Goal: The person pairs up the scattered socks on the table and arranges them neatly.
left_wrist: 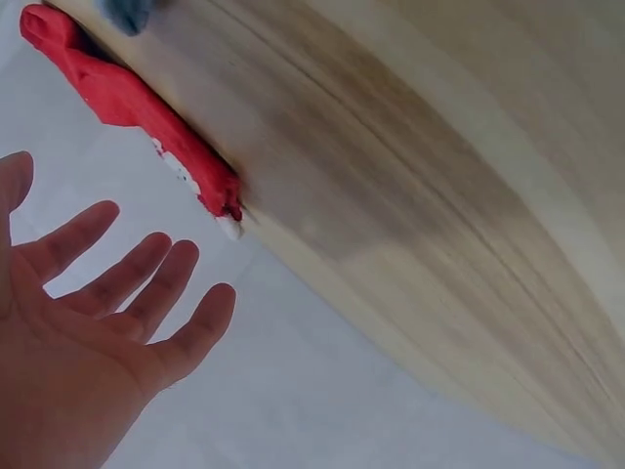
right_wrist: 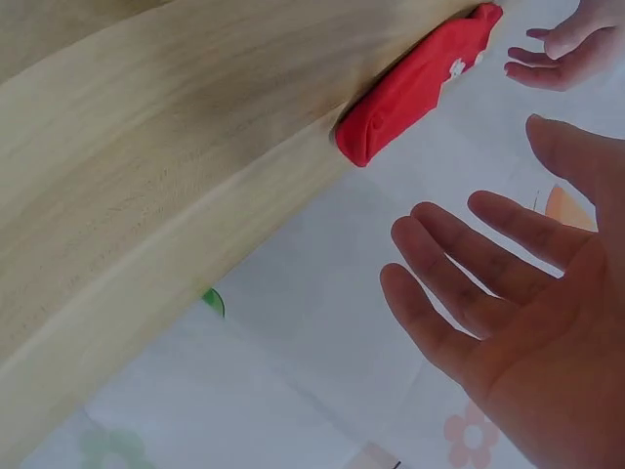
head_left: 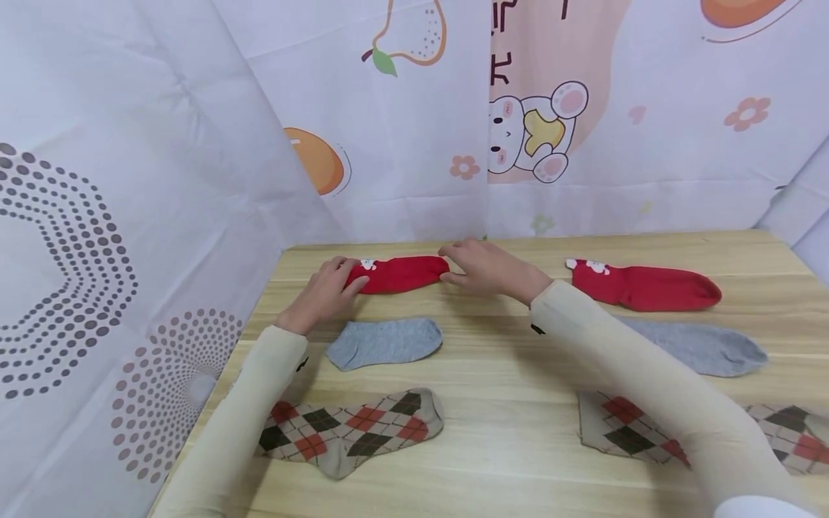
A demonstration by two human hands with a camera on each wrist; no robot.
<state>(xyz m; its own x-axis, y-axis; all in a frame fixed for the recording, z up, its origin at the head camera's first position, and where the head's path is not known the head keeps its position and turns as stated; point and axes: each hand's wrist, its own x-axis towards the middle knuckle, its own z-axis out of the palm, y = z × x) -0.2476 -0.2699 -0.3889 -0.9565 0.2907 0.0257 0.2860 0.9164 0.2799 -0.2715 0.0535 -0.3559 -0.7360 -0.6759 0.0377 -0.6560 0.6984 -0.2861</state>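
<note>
A red sock [head_left: 404, 275] with a white figure near its cuff lies flat toward the back left of the table. My left hand [head_left: 329, 288] hovers at its cuff end, fingers spread and relaxed; the left wrist view shows a gap between this hand [left_wrist: 127, 322] and the red sock [left_wrist: 146, 112]. Over at the toe end is my right hand [head_left: 488, 267], palm down with loosely bent fingers. In the right wrist view nothing lies in that hand [right_wrist: 508, 293], and the red sock [right_wrist: 415, 93] is beyond its fingertips.
Below the red sock are a grey sock [head_left: 386, 343] and an argyle sock [head_left: 363, 430]. On the right lie another red sock [head_left: 648, 286], a grey sock [head_left: 709, 349] and an argyle sock [head_left: 631, 428], the latter two partly behind my right sleeve. A printed curtain [head_left: 401, 144] hangs behind the table [head_left: 505, 432].
</note>
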